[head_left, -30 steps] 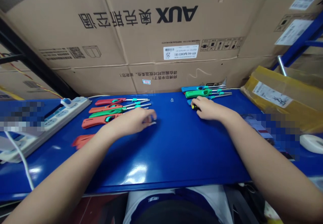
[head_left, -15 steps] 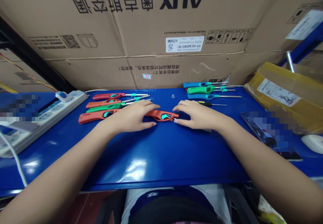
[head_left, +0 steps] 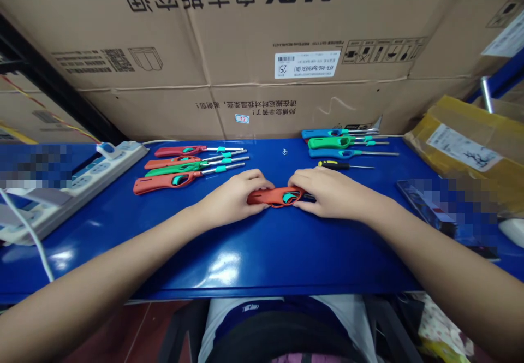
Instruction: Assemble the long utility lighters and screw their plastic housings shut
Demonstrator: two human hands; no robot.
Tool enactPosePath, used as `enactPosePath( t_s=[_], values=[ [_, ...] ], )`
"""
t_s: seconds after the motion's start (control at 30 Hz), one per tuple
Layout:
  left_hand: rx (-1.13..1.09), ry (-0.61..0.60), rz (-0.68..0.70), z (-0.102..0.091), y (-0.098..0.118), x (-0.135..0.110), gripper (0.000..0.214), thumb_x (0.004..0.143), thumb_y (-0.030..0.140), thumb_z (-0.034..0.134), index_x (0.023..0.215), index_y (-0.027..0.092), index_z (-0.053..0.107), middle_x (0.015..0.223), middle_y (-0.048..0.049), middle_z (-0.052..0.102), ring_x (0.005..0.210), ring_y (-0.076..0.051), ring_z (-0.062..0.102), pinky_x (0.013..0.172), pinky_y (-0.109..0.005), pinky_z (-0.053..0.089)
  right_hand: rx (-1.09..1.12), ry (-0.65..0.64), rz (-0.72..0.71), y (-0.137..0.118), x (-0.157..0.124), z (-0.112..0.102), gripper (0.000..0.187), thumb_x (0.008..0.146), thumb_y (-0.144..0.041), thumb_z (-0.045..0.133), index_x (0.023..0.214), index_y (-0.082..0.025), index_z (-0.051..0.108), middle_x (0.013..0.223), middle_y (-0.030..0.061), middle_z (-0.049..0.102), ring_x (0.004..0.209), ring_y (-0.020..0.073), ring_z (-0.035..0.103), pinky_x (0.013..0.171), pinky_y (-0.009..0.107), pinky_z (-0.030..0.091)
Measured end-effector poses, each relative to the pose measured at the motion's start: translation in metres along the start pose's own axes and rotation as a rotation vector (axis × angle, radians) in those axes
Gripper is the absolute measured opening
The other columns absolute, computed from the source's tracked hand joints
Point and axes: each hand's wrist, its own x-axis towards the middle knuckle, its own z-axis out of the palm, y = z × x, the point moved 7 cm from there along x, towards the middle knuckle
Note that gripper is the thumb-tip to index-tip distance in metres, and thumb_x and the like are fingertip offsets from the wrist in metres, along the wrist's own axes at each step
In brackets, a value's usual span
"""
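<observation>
A red stick lighter [head_left: 275, 196] with a teal trigger lies on the blue table [head_left: 262, 254], held at both ends. My left hand [head_left: 233, 196] grips its handle end with fingers curled round it. My right hand [head_left: 327, 191] closes on the trigger end and covers the metal tube. A small black and yellow screwdriver [head_left: 333, 165] lies just behind my right hand.
Several red and green lighters [head_left: 184, 169] lie in a row at back left, three blue and green ones [head_left: 339, 142] at back right. A white power strip [head_left: 77, 183] sits at left, a yellow parcel [head_left: 462, 150] at right, cardboard boxes [head_left: 262, 52] behind.
My left hand brought a red lighter from the left to the middle. My right hand left the screwdriver and came in to grip the lighter's other end.
</observation>
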Motion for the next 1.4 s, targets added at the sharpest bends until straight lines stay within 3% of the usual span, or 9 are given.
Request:
enactPosePath(
  t_s=[0.43,0.57,0.63,0.73,0.83,1.0,1.2,1.3,1.4],
  values=[
    [-0.140,0.204,-0.020,-0.002,-0.002,-0.008,0.024,0.097,0.027,0.062,0.117,0.017,0.072,0.106,-0.0051,0.076,0.092,-0.016,0.070,0.082,-0.025,0.051,0.199,0.175,0.016,0.013,-0.002,0.003,0.030,0.091,-0.045,0.068,0.091,-0.021,0.051,0.083,-0.0001,0.060,0.071,0.0167,0.052,0.067,0.030,0.034],
    [-0.330,0.276,-0.183,-0.002,-0.014,-0.009,0.030,0.094,0.039,0.068,0.112,0.016,0.076,0.109,-0.0068,0.078,0.097,-0.019,0.072,0.088,-0.027,0.055,0.208,0.235,-0.027,0.008,-0.002,0.002,0.045,0.085,-0.050,0.075,0.112,-0.020,0.055,0.103,0.0043,0.066,0.085,0.0199,0.061,0.075,0.032,0.040],
    [-0.471,0.298,-0.311,0.002,-0.023,-0.010,0.037,0.091,0.045,0.070,0.111,0.015,0.077,0.104,-0.0075,0.079,0.089,-0.019,0.074,0.081,-0.028,0.058,0.201,0.264,-0.061,0.005,-0.002,0.000,0.053,0.084,-0.049,0.077,0.122,-0.020,0.054,0.114,0.0061,0.067,0.094,0.0219,0.063,0.082,0.034,0.042],
    [-0.583,0.297,-0.407,0.007,-0.029,-0.011,0.041,0.089,0.048,0.071,0.111,0.014,0.077,0.097,-0.0080,0.080,0.078,-0.018,0.073,0.073,-0.029,0.060,0.191,0.287,-0.066,0.004,-0.003,-0.001,0.034,0.091,-0.041,0.070,0.116,-0.020,0.060,0.107,0.0052,0.070,0.092,0.0214,0.064,0.081,0.033,0.041],
    [-0.548,0.318,-0.324,0.005,-0.026,-0.009,0.036,0.084,0.043,0.077,0.107,0.015,0.078,0.104,-0.0085,0.079,0.090,-0.021,0.074,0.085,-0.033,0.059,0.175,0.289,-0.035,0.007,-0.002,-0.002,0.018,0.096,-0.032,0.062,0.108,-0.020,0.064,0.098,0.0054,0.071,0.087,0.0212,0.063,0.077,0.033,0.040],
    [-0.359,0.294,-0.165,0.003,-0.014,-0.009,0.034,0.087,0.037,0.077,0.114,0.017,0.077,0.111,-0.0086,0.077,0.100,-0.022,0.072,0.089,-0.033,0.057,0.212,0.267,-0.001,0.009,0.000,0.005,0.015,0.095,-0.023,0.058,0.107,-0.020,0.065,0.098,0.0055,0.070,0.086,0.0203,0.063,0.075,0.032,0.039],
    [-0.223,0.278,-0.092,0.000,-0.005,-0.010,0.036,0.092,0.037,0.071,0.122,0.018,0.073,0.118,-0.0095,0.075,0.103,-0.022,0.072,0.092,-0.031,0.056,0.193,0.236,0.049,0.006,0.003,0.014,0.032,0.093,-0.051,0.065,0.103,-0.020,0.065,0.096,0.0042,0.068,0.082,0.0202,0.062,0.070,0.031,0.040],
    [-0.161,0.306,-0.070,-0.004,-0.003,-0.010,0.032,0.095,0.037,0.067,0.120,0.017,0.074,0.115,-0.0087,0.076,0.103,-0.021,0.071,0.094,-0.031,0.054,0.197,0.245,0.063,0.005,0.004,0.015,0.027,0.098,-0.045,0.059,0.109,-0.021,0.065,0.101,0.0048,0.069,0.084,0.0202,0.063,0.072,0.032,0.043],
    [-0.186,0.312,-0.146,-0.006,-0.007,-0.011,0.030,0.099,0.039,0.061,0.110,0.017,0.076,0.102,-0.0065,0.079,0.089,-0.019,0.072,0.082,-0.028,0.055,0.235,0.307,0.064,0.006,0.003,0.010,0.032,0.100,-0.038,0.056,0.127,-0.022,0.059,0.118,0.0082,0.070,0.099,0.0231,0.066,0.084,0.036,0.048]
  ],
)
